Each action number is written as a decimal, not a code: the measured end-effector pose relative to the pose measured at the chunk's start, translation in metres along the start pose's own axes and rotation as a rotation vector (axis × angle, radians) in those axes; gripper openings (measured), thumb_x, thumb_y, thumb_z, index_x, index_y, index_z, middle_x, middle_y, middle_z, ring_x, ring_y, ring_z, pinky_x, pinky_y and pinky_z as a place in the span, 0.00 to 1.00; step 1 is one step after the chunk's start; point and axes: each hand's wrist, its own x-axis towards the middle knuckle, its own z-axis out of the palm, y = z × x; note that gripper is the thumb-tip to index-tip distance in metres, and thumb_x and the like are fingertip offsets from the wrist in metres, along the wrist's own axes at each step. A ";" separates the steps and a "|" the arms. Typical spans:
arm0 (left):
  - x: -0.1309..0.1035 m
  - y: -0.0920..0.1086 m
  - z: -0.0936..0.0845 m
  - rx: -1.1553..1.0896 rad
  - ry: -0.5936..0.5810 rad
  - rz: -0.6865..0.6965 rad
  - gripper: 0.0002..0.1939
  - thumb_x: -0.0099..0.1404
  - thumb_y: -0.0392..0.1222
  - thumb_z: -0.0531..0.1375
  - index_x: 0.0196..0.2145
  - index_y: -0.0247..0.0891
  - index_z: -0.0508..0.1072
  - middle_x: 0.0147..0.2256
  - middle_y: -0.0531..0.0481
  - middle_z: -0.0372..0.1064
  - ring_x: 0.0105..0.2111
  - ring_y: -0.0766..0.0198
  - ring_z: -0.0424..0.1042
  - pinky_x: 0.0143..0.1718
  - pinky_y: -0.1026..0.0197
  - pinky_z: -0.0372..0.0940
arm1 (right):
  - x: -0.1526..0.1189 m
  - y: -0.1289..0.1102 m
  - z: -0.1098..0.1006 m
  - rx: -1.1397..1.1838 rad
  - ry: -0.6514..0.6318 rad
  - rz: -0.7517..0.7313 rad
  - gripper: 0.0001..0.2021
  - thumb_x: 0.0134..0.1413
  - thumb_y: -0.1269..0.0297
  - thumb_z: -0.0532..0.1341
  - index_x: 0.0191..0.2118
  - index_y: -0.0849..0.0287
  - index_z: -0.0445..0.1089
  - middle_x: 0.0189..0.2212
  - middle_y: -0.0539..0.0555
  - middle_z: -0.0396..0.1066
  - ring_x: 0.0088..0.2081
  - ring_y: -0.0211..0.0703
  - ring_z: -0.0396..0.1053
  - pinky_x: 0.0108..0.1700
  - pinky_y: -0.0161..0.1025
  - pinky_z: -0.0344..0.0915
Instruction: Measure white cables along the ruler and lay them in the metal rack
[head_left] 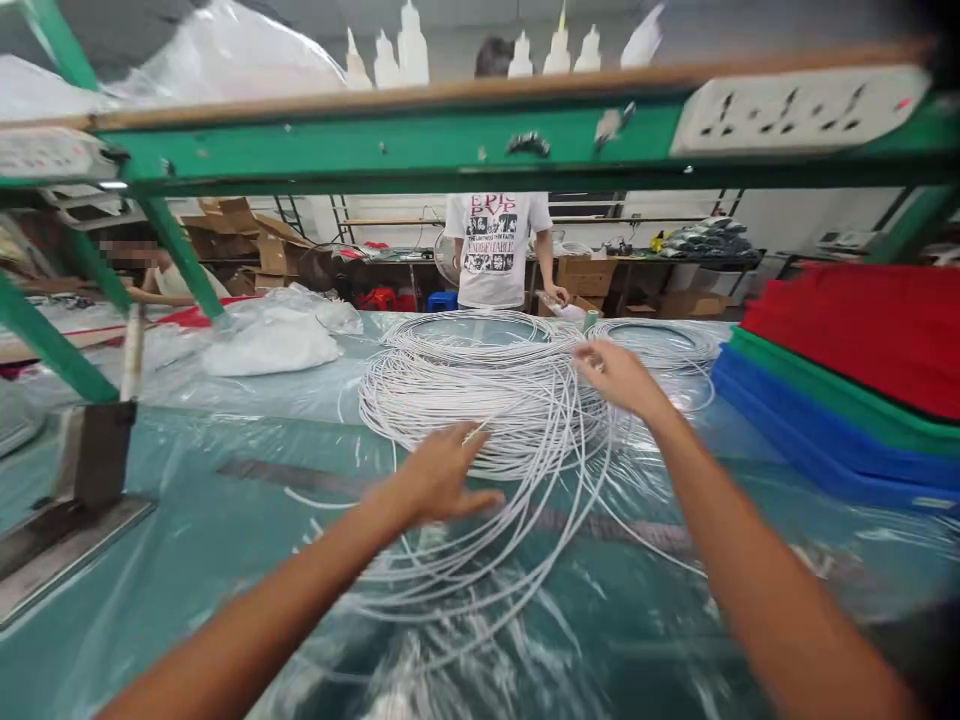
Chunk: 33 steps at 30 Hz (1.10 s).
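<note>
A big coil of thin white cable lies on the plastic-covered green table, with loose loops spilling toward me. My left hand rests flat on the coil's near edge, fingers spread. Over the coil's far right side, my right hand pinches a few strands between its fingertips. A second, flatter white coil sits just behind the right hand.
A stack of red, green and blue sheets fills the right side. White plastic bags lie at the back left. A green shelf frame with a power strip hangs overhead. A person in a white T-shirt stands across the table.
</note>
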 end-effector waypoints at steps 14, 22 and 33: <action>-0.125 0.042 0.074 0.088 -0.052 -0.385 0.54 0.59 0.72 0.63 0.68 0.32 0.49 0.64 0.36 0.29 0.64 0.43 0.31 0.63 0.39 0.43 | -0.200 -0.013 0.028 0.182 -0.507 0.232 0.05 0.48 0.75 0.61 0.26 0.61 0.68 0.22 0.50 0.68 0.28 0.38 0.65 0.35 0.34 0.59; -0.095 -0.056 0.067 0.087 -0.090 -0.312 0.37 0.64 0.56 0.66 0.63 0.37 0.59 0.62 0.41 0.45 0.62 0.45 0.45 0.62 0.43 0.48 | -0.164 -0.083 0.111 0.727 -0.563 0.461 0.11 0.63 0.60 0.59 0.38 0.65 0.68 0.29 0.49 0.68 0.27 0.33 0.66 0.31 0.34 0.68; -0.035 -0.121 0.037 0.133 -0.025 -0.446 0.12 0.70 0.33 0.54 0.49 0.30 0.70 0.48 0.38 0.63 0.48 0.49 0.64 0.51 0.51 0.60 | -0.056 -0.174 0.196 1.577 0.011 0.626 0.13 0.64 0.60 0.58 0.48 0.64 0.67 0.42 0.55 0.69 0.39 0.39 0.70 0.39 0.40 0.71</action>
